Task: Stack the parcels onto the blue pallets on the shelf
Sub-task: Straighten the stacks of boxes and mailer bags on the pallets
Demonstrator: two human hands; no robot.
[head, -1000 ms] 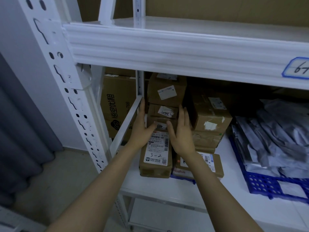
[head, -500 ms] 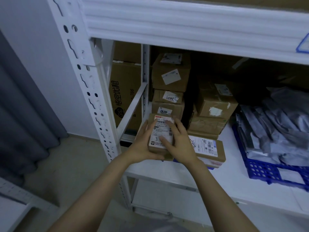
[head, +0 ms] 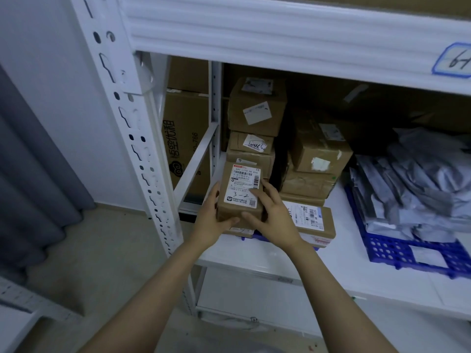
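Note:
A small brown parcel [head: 240, 192] with a white label marked "3-2" is held between both hands at the front left of the shelf. My left hand [head: 211, 220] grips its left side and bottom edge. My right hand [head: 272, 215] holds its right side, fingers spread over the label corner. Under it lies another flat parcel, mostly hidden. A long flat parcel [head: 309, 221] lies to the right on a blue pallet [head: 262, 236], of which only a sliver shows. Behind stand stacked brown boxes [head: 256, 115].
A second blue pallet [head: 397, 253] at the right carries several grey plastic mailer bags [head: 418, 189]. A white upright post [head: 127, 118] and a diagonal brace [head: 196, 159] frame the shelf's left side. The upper shelf beam [head: 280, 36] hangs overhead. A large carton [head: 186, 138] stands behind the brace.
Both hands drew the "3-2" parcel up off the front stack and closed tighter around it; it now sits higher and more upright between them. The view shifted slightly.

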